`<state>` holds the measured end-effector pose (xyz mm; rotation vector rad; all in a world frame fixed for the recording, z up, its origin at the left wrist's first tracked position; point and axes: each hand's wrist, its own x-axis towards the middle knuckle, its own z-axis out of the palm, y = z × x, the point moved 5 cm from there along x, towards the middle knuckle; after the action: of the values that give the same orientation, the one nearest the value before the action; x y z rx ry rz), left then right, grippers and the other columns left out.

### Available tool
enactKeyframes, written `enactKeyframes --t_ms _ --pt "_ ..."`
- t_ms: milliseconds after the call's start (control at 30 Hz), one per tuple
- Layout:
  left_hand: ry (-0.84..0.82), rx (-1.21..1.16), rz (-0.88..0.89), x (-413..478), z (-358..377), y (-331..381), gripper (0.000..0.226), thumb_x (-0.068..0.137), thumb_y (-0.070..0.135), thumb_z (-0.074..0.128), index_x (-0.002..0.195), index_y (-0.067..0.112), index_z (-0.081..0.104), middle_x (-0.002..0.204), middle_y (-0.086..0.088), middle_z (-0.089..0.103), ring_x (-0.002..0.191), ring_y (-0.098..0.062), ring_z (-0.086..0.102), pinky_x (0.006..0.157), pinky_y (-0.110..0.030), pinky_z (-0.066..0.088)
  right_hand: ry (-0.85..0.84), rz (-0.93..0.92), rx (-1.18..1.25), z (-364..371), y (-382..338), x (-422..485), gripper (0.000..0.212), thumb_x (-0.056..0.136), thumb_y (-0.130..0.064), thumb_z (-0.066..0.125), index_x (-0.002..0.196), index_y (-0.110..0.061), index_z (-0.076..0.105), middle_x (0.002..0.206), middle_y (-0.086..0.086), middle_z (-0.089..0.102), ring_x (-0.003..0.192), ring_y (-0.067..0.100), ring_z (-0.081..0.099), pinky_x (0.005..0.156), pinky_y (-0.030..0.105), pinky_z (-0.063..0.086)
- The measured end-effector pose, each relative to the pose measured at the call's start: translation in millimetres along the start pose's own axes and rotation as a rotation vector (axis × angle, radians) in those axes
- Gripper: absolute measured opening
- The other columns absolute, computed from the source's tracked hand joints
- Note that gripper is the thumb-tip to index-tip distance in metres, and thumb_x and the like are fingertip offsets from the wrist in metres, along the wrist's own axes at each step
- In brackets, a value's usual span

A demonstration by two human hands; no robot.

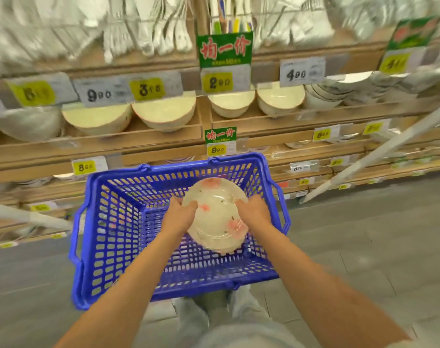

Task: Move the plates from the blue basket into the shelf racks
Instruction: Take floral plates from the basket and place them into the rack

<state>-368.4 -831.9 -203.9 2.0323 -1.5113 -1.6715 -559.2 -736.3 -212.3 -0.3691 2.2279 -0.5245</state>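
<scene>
A white plate with pink flower prints (215, 217) is held over the inside of the blue plastic basket (108, 222), which stands on the grey floor in front of me. My left hand (180, 213) grips the plate's left rim. At the right rim my right hand (254, 212) grips it too. Whether it is one plate or a small stack I cannot tell. Around the plate the basket's mesh bottom shows bare. The wooden shelf racks (138, 140) rise just beyond the basket.
The shelves hold stacks of cream bowls (163, 114) and white dishes, with yellow price tags (217, 81) along the edges. A white slanted bar (379, 151) crosses at the right, another at the left (28, 217). Grey floor lies on both sides of the basket.
</scene>
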Motion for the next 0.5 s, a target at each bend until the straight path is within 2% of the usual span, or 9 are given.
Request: enactKeyframes --t_ms 100,167,200,267,333,433,500 --pt "0.001 0.022 0.135 -29.2 -23.8 29.8 0.038 0.082 0.037 0.057 0.112 0.016 0.045 0.099 -0.010 0.059 0.091 -0.029 0.060 0.083 -0.045 0.054 0.002 -0.062 0.100 -26.7 -12.3 -28.7 0.042 0.088 -0.035 0.055 0.115 -0.004 0.055 0.115 0.013 0.062 0.101 0.030 0.059 0.071 0.031 0.045" --pt "-0.037 -0.041 0.191 -53.6 -35.3 43.7 0.040 0.075 0.037 0.059 0.107 0.015 0.046 0.094 -0.009 0.060 0.082 -0.026 0.059 0.073 -0.038 0.050 -0.018 -0.119 0.172 -38.4 -19.5 -53.8 0.022 0.088 -0.032 0.055 0.097 -0.011 0.052 0.097 0.008 0.060 0.084 0.024 0.056 0.062 0.029 0.042" --pt "-0.062 -0.102 0.217 -64.9 -40.5 49.0 0.040 0.072 0.036 0.060 0.104 0.016 0.047 0.094 -0.009 0.060 0.081 -0.025 0.058 0.069 -0.036 0.047 -0.018 -0.151 0.217 -43.5 -22.4 -65.8 0.017 0.089 -0.031 0.055 0.088 -0.016 0.048 0.087 0.003 0.056 0.076 0.020 0.053 0.058 0.029 0.041" --pt "-0.101 -0.177 0.297 -85.3 -50.7 57.0 0.024 0.078 0.029 0.059 0.098 0.018 0.051 0.101 -0.010 0.061 0.087 -0.027 0.060 0.070 -0.037 0.046 -0.012 -0.204 0.293 -53.8 -28.3 -91.1 0.017 0.089 -0.031 0.055 0.081 -0.020 0.045 0.077 -0.001 0.052 0.064 0.013 0.050 0.049 0.023 0.041" --pt "-0.124 -0.220 0.355 -102.5 -63.1 62.1 0.007 0.085 0.025 0.056 0.092 0.024 0.057 0.105 -0.012 0.062 0.095 -0.030 0.060 0.075 -0.040 0.046 -0.053 -0.223 0.383 -61.5 -34.9 -113.1 0.012 0.091 -0.030 0.053 0.091 -0.018 0.050 0.084 0.004 0.060 0.063 0.014 0.057 0.044 0.023 0.046" --pt "-0.138 -0.257 0.376 -123.1 -82.9 70.3 0.006 0.083 0.030 0.057 0.084 0.034 0.062 0.101 -0.008 0.064 0.093 -0.028 0.061 0.072 -0.041 0.046 -0.109 -0.260 0.444 -72.4 -46.5 -139.4 0.013 0.094 -0.030 0.051 0.104 -0.022 0.051 0.098 0.007 0.067 0.064 0.014 0.065 0.040 0.019 0.047" --pt "-0.122 -0.293 0.384 -134.9 -95.8 77.1 0.008 0.087 0.029 0.055 0.089 0.035 0.061 0.102 -0.006 0.065 0.093 -0.028 0.062 0.069 -0.039 0.048 -0.139 -0.306 0.463 -76.8 -55.4 -151.2 0.013 0.095 -0.030 0.051 0.106 -0.024 0.052 0.101 0.006 0.068 0.069 0.015 0.067 0.041 0.019 0.048"
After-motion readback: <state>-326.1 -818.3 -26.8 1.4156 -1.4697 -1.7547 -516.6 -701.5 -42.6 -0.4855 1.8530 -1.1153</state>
